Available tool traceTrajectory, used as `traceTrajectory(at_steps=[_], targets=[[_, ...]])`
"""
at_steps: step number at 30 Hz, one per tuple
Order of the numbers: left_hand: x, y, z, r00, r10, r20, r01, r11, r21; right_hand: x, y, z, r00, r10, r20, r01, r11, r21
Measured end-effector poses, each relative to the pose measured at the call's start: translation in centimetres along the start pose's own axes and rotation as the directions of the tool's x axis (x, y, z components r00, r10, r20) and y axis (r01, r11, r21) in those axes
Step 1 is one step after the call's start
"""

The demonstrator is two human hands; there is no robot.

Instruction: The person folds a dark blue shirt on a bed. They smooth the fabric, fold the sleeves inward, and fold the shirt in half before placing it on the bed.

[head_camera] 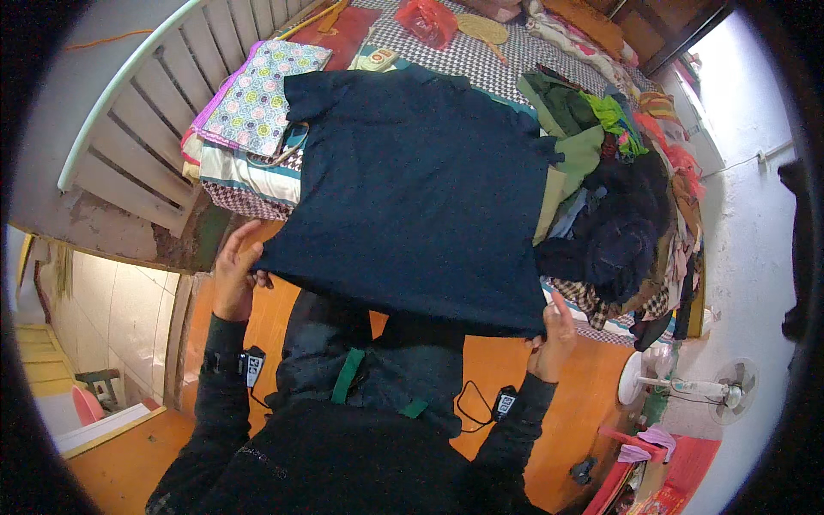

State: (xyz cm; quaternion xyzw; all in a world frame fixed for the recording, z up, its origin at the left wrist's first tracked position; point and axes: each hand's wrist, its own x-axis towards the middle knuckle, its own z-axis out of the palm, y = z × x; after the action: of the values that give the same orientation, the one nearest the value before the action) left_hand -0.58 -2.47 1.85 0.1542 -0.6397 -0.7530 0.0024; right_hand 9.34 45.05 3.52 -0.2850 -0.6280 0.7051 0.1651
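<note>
A dark navy short-sleeved T-shirt [418, 187] is spread out over the bed, its collar and sleeves away from me. At the left end of its hem, my left hand [239, 270] pinches the fabric. My right hand [552, 336] grips the opposite hem corner. Between the two hands the hem is stretched, hanging over the bed's near edge above my legs. A folded patterned cloth [264, 96] lies beside the left sleeve. Right of the shirt are a green garment [576, 154] and a dark heap of clothes [618, 238].
A slatted headboard [148, 122] borders the bed on the left. Toward the far side lie a red plastic bag [426, 22], a woven fan [483, 29] and a white device [377, 59]. An electric fan [689, 387] stands at the lower right, near a red box-like piece [682, 470].
</note>
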Motion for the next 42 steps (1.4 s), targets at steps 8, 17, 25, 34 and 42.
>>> traceTrajectory(at_steps=[8,17,25,34,42], targets=[[16.6,5.0,5.4,0.978,0.126,0.168,-0.117,0.991,-0.063,13.3,-7.5,6.9,0.970,-0.201,0.140,0.202,0.979,0.005],[38.2,8.5,15.4,0.915,0.245,0.322,-0.221,0.969,-0.109,37.6,-10.5,17.8,0.957,-0.193,0.216,0.195,0.981,0.013],[34.1,0.5,13.9,0.929,0.124,0.350,-0.238,0.922,0.306,33.0,-2.6,14.0,0.939,-0.225,0.260,0.295,0.915,-0.274],[27.3,1.0,16.7,0.763,0.304,0.570,-0.600,0.662,0.450,29.5,-3.1,10.8,0.932,-0.292,0.216,0.363,0.740,-0.566],[29.5,0.9,14.4,0.639,0.515,0.571,-0.751,0.258,0.607,29.6,-3.7,12.5,0.785,-0.497,0.369,0.600,0.464,-0.652]])
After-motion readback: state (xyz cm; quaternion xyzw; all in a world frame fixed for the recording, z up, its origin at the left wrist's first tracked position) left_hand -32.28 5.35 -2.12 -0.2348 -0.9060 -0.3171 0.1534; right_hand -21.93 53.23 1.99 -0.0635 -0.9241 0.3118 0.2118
